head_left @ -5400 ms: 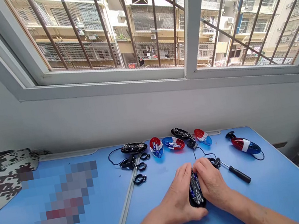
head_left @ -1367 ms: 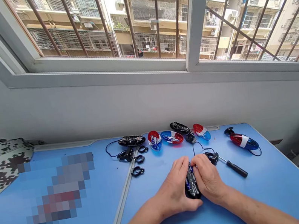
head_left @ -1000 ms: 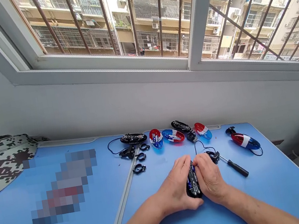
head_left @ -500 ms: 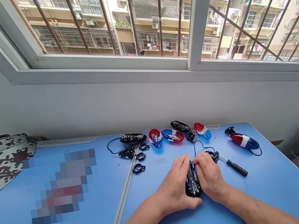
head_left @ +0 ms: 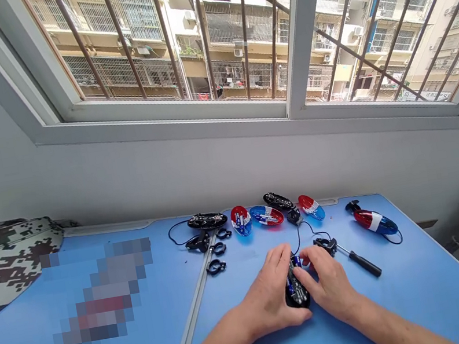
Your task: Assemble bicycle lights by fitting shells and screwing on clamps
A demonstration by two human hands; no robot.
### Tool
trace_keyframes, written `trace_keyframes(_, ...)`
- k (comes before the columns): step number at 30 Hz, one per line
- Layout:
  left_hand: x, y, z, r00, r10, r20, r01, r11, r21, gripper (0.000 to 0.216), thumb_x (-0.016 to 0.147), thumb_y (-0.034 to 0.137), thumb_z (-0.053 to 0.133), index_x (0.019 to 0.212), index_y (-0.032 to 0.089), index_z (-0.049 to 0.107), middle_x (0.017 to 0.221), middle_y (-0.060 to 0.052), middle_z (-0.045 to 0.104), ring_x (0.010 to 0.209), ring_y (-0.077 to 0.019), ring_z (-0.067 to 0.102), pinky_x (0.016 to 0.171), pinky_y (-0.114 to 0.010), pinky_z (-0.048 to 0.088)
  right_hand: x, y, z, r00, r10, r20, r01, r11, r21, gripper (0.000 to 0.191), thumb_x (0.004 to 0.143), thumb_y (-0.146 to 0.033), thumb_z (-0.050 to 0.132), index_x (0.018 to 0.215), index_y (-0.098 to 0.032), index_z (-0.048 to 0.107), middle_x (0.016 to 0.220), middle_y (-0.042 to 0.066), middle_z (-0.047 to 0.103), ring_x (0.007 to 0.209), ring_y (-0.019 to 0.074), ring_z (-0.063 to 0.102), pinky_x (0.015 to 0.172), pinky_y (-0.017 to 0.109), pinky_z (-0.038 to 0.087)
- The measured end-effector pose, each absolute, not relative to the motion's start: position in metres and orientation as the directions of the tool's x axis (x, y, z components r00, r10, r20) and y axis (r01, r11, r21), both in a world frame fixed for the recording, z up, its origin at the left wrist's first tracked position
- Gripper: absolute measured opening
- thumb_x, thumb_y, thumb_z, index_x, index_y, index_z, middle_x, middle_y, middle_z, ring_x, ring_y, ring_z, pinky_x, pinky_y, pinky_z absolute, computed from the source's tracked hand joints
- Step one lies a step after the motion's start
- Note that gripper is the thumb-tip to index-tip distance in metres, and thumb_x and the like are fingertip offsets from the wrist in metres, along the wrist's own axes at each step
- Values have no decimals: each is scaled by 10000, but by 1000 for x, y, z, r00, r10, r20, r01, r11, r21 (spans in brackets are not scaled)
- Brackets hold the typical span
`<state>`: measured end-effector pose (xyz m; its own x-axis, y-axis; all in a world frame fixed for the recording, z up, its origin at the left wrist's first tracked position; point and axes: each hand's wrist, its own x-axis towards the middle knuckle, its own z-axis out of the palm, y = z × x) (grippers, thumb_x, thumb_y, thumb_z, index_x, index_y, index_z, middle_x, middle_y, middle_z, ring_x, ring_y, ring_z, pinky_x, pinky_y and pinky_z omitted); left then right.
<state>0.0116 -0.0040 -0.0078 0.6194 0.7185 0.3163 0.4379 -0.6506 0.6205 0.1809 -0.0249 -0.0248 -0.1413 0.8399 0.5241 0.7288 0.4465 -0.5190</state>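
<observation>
A black oval electronic housing (head_left: pixel 297 300), its inside showing a circuit board and blue batteries, lies under my hands near the table's front. My left hand (head_left: pixel 269 291) is wrapped along its left side, fingers at the far end and thumb at the near end. On the right side, my right hand (head_left: pixel 329 278) presses its thumb onto a blue battery (head_left: pixel 297 261), with the index finger curled near the far end. The fingers partly hide that battery. A thin black cable (head_left: pixel 298 237) runs from the housing's far end towards a black clamp piece (head_left: pixel 326 246).
A black-handled screwdriver (head_left: pixel 364 264) lies right of my hands. Behind are red-and-blue covers (head_left: pixel 267 215) holding batteries, black housings (head_left: pixel 206 221) and several black ring clamps (head_left: pixel 216 266). An assembled red-white-blue light (head_left: pixel 376 222) sits right. Camouflage cloth (head_left: pixel 11 261) covers the left corner.
My right thumb has moved onto the battery's top, and the right fingers have opened slightly from their tighter curl. My left hand keeps its hold. The view has tilted up slightly.
</observation>
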Motion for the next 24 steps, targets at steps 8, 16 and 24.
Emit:
trace_keyframes(8,10,-3,-15,627,711,318,455,-666,592,1060,525,181,757,1419,201,187,1386,-176,375,1311,-422,324,1066,-580,341,179,-24,-18,-85,921,381,653,340,-676,128,833,-264,530,739,-196,587,693,12,609,614,148,556,554,251,417)
trace_keyframes(16,9,0,-24,603,728,326,499,-663,558,1046,532,152,702,1452,171,204,1412,-190,396,1334,-421,323,1083,-570,343,175,-23,-9,-1,962,272,539,229,-810,150,798,-264,510,722,-190,616,686,28,656,602,163,577,545,267,417)
trace_keyframes(24,6,5,-44,557,772,306,557,-620,553,1074,534,183,709,1483,158,206,1489,-192,347,1377,-422,274,1115,-561,301,200,-13,18,91,982,164,153,149,-977,233,825,-434,544,831,-203,512,747,23,660,629,162,649,504,247,473)
